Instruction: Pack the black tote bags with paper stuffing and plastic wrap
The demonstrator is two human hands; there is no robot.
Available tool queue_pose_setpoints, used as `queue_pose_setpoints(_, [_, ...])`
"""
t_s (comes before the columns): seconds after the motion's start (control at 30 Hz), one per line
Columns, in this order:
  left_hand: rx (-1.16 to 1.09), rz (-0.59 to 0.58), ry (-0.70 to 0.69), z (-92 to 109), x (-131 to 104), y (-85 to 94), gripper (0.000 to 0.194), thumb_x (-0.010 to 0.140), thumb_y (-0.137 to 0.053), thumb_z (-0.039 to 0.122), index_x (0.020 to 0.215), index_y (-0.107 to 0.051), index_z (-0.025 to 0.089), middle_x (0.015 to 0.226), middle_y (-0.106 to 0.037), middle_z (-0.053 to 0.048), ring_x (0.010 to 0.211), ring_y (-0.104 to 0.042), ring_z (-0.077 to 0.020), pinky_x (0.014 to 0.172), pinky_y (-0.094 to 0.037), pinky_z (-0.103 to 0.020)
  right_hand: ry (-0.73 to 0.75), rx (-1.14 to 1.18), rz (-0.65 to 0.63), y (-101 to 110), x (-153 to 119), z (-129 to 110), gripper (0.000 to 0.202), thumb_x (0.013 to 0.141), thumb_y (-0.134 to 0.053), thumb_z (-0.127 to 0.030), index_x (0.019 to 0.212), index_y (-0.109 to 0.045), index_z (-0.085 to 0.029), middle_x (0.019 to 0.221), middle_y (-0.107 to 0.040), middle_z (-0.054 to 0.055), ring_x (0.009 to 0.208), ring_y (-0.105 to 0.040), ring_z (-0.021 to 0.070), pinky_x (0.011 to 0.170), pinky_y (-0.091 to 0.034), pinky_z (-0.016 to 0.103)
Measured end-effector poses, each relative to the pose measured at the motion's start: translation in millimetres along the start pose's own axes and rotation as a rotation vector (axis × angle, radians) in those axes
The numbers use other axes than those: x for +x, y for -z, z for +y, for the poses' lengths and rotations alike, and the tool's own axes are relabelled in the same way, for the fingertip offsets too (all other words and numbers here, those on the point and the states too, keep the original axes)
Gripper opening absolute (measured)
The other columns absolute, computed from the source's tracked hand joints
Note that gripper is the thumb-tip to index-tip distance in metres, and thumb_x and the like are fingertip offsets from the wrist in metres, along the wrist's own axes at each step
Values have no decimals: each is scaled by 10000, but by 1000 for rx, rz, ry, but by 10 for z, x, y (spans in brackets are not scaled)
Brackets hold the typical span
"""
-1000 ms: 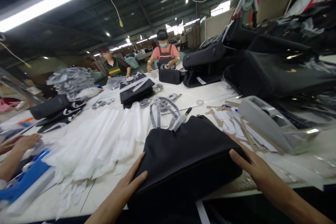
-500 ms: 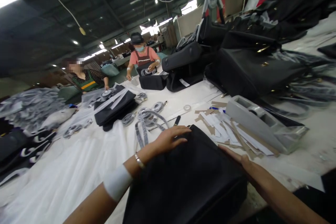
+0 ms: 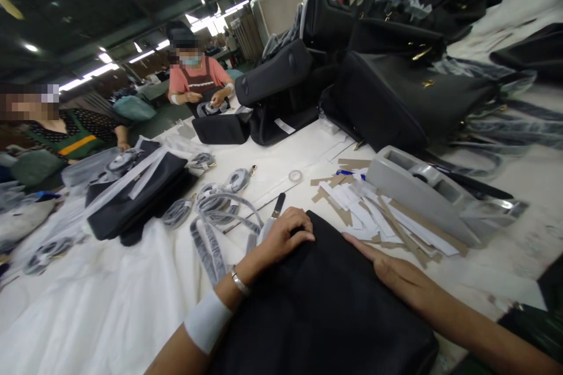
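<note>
A black bag (image 3: pixel 325 304) lies in front of me on the white table, its near end cut off by the bottom of the view. My left hand (image 3: pixel 284 237), with a bracelet and a white wrist band, is closed over its far left edge. The thumb rests on the top face and the other fingers bend over the rim. Along the bag's right edge lies my right hand (image 3: pixel 382 263), open, fingers stretched forward and the side of the hand against the bag. Just beyond the left hand are a black strap tab (image 3: pixel 278 205) and grey plastic-wrapped straps (image 3: pixel 215 240).
A grey tape dispenser (image 3: pixel 417 193) stands right of scattered paper and card strips (image 3: pixel 378 214). Black bags (image 3: pixel 396 94) pile up at the back right, and another bag (image 3: pixel 136 193) lies left. White sheeting (image 3: pixel 118 293) covers the near left. Two co-workers (image 3: pixel 200 79) are across the table.
The camera view has turned right. My left fingers, stretched across the bag's far edge before, now curl over it. My right hand has slid forward along the bag's side.
</note>
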State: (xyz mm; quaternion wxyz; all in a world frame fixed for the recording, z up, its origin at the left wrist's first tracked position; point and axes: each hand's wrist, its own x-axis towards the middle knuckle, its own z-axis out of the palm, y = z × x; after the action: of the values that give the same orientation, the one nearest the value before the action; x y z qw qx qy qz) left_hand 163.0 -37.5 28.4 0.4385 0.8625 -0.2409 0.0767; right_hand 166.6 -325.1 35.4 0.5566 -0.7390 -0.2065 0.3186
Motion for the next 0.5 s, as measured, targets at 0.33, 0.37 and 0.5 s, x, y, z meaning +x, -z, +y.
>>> queue_pose_setpoints(0.33, [61,-39,-40,86,-5,75,386,1024,-321,398,1166,-615,193,1151,-684,-109,1167,-593,-222,1090,-388,-458,90,62,-254,-39,63,-239,673,945,-297,-677,1479,-421,-286,1553,-359,7,1447,-274,307,1200,-81,540])
queue_pose_setpoints(0.37, [88,1,-65,69,-17,33,397,1027,-298,383,1106,-633,187,1071,-704,-104,1107,-622,-217,1066,-408,-454,85,85,-278,-45,64,-260,681,945,-290,-683,1487,-406,-287,1559,-350,4,1453,-261,297,1204,-77,526])
queue_pose_setpoints(0.5, [217,216,-150,24,-39,-83,473,1026,-275,398,744,-590,187,703,-647,-67,758,-636,-189,762,-501,-353,99,161,-396,-44,84,-361,691,955,-266,-676,1517,-330,-280,1573,-321,-6,1469,-216,272,1213,-102,475])
